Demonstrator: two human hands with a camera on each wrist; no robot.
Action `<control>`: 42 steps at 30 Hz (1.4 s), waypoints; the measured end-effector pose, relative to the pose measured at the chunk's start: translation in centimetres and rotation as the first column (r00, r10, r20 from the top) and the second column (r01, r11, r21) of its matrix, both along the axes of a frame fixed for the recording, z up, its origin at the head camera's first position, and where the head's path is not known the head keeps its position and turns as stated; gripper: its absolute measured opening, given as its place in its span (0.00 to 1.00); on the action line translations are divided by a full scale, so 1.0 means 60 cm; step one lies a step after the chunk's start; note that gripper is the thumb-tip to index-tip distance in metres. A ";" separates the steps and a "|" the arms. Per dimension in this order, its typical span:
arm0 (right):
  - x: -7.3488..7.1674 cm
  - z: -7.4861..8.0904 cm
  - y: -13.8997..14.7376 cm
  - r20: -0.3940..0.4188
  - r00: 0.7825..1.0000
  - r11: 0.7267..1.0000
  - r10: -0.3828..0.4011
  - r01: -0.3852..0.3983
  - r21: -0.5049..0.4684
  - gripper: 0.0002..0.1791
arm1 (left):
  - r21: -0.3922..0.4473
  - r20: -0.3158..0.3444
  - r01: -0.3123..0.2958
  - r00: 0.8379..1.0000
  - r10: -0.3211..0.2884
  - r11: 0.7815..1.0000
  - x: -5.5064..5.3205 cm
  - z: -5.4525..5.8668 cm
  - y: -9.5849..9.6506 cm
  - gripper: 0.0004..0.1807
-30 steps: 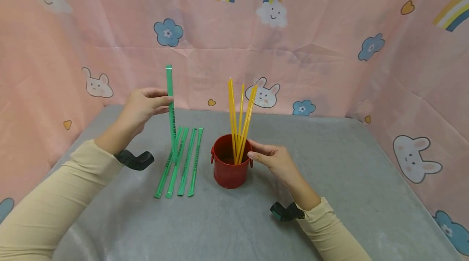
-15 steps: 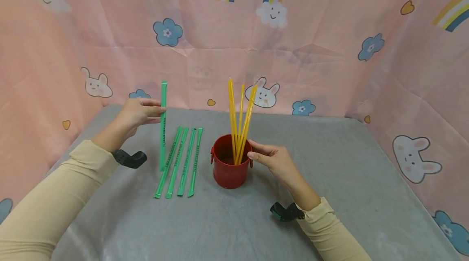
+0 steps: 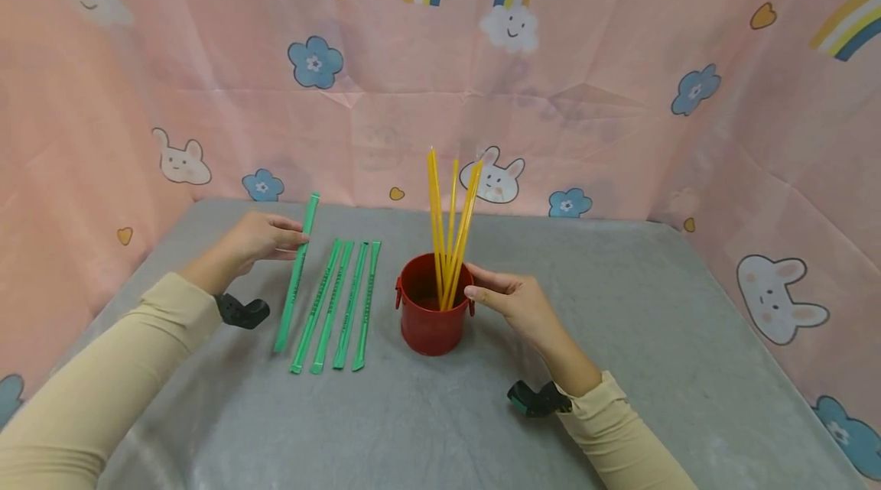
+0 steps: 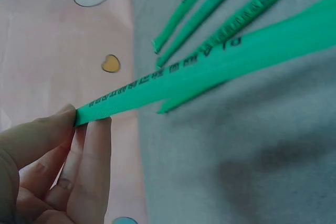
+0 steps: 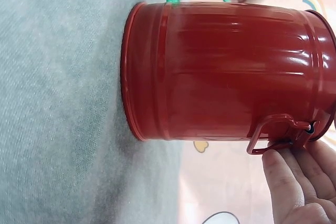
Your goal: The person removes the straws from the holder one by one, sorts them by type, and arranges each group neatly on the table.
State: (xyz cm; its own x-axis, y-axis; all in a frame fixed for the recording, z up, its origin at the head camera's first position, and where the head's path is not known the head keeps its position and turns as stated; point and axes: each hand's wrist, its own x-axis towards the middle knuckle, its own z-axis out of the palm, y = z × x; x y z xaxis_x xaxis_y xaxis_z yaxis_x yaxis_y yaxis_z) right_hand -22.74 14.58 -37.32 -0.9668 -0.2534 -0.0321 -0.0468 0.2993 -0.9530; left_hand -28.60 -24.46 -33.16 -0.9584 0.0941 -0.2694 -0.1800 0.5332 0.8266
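Observation:
My left hand (image 3: 258, 239) pinches a green-wrapped straw (image 3: 294, 283) between thumb and fingers near its upper end. That straw slants just left of several like green straws (image 3: 330, 306) lying side by side on the table; in the left wrist view the held straw (image 4: 173, 80), printed with dark letters, crosses above them. At the centre stands a small red bucket (image 3: 432, 331) with side handles, several yellow straws (image 3: 450, 238) leaning in it. My right hand (image 3: 516, 300) holds the bucket's right side at the rim, its fingers by the handle (image 5: 273, 129) in the right wrist view.
A grey cloth-covered table (image 3: 654, 337) lies under everything. Behind it and at both sides hangs a pink curtain (image 3: 385, 123) printed with rainbows, rabbits and flowers. Each wrist wears a black camera mount (image 3: 242, 312).
My left hand has come down and a little left with the green straw, which has gone from upright to slanting, lower beside the row. My right hand and the bucket have stayed put.

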 end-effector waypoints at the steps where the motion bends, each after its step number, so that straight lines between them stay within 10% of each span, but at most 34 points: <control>1: 0.000 0.000 0.000 -0.001 1.000 1.000 -0.002 0.002 0.000 0.27 | -0.010 0.010 0.000 1.000 0.001 1.000 -0.001 -0.005 -0.002 0.30; 42: -0.001 -0.002 0.000 -0.001 1.000 1.000 -0.002 0.002 -0.017 0.27 | 0.060 0.180 -0.063 0.982 0.051 0.996 -0.018 -0.074 0.000 0.26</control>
State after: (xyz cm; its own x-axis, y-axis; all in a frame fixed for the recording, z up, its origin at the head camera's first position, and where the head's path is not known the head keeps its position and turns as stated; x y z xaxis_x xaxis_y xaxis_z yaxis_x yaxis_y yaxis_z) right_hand -22.78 14.57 -37.42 -0.9673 -0.2523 -0.0266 -0.0476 0.2833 -0.9579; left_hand -29.67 -24.47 -37.60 -0.8999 0.0641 -0.4313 -0.3558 0.4637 0.8114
